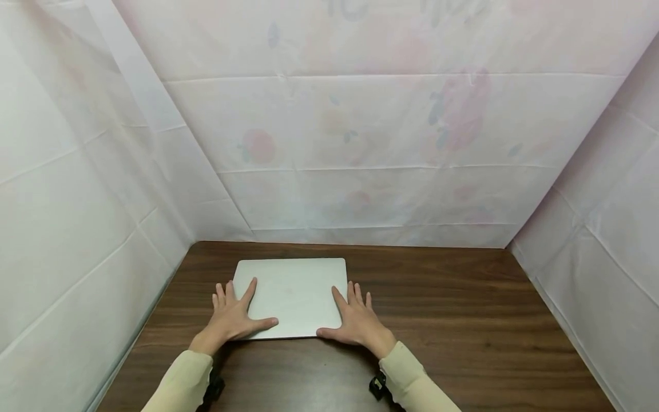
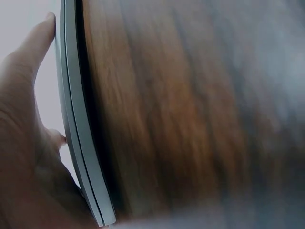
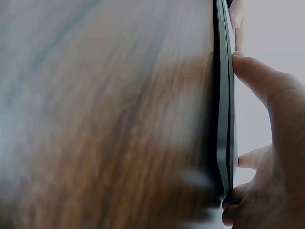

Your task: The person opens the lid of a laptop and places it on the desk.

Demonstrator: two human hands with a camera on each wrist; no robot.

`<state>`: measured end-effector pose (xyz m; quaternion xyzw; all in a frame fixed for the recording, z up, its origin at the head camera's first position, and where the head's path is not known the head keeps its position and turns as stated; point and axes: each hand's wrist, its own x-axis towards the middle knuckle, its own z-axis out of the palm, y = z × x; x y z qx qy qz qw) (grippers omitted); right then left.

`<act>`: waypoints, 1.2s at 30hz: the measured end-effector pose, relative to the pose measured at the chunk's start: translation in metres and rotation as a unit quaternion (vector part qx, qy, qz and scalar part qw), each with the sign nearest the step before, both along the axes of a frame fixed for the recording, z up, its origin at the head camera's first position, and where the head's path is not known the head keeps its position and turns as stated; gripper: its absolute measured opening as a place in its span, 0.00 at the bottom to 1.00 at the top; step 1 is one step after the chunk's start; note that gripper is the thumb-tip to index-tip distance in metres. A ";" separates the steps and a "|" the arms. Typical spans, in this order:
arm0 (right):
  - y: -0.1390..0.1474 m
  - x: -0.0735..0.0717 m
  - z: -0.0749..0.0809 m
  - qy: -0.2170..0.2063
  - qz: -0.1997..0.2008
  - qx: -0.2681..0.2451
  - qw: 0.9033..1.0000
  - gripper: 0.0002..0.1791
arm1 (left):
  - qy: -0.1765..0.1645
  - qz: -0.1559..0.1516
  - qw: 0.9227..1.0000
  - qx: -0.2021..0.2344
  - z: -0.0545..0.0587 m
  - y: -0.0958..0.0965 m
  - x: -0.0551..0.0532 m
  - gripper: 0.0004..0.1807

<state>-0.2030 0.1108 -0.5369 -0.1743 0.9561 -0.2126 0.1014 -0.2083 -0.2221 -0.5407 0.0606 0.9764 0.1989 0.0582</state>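
Observation:
A closed silver laptop (image 1: pixel 293 297) lies flat on the brown wooden table (image 1: pixel 443 320), left of the middle. At its left side rests my left hand (image 1: pixel 229 317), fingers spread, with thumb and index finger on the lid and the other fingers past the edge. My right hand (image 1: pixel 357 320) lies at the right side in the same way, its thumb near the front right corner. Both wrist views show the laptop's thin front edge (image 2: pixel 78 114) from the side, with a dark gap under it. In the right wrist view, the thumb (image 3: pixel 259 76) touches the lid's edge.
White cloth with faded fruit prints (image 1: pixel 360 126) hangs behind the table. More white cloth hangs along the left side (image 1: pixel 77 229) and the right side (image 1: pixel 612 229). Dark wrist devices (image 1: pixel 378 386) sit below the cream sleeves (image 1: pixel 412 372).

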 end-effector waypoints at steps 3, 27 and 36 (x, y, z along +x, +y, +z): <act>0.002 0.000 0.000 -0.001 0.001 0.000 1.000 0.63 | 0.002 0.000 1.000 -0.003 -0.001 0.002 0.000 0.69; 0.018 0.003 -0.003 -0.008 -0.004 0.009 1.000 0.64 | 0.002 -0.004 1.000 0.001 -0.004 0.015 -0.001 0.69; 0.022 0.004 -0.001 0.001 -0.007 0.006 1.000 0.63 | 0.004 -0.003 1.000 0.002 -0.002 0.021 0.000 0.70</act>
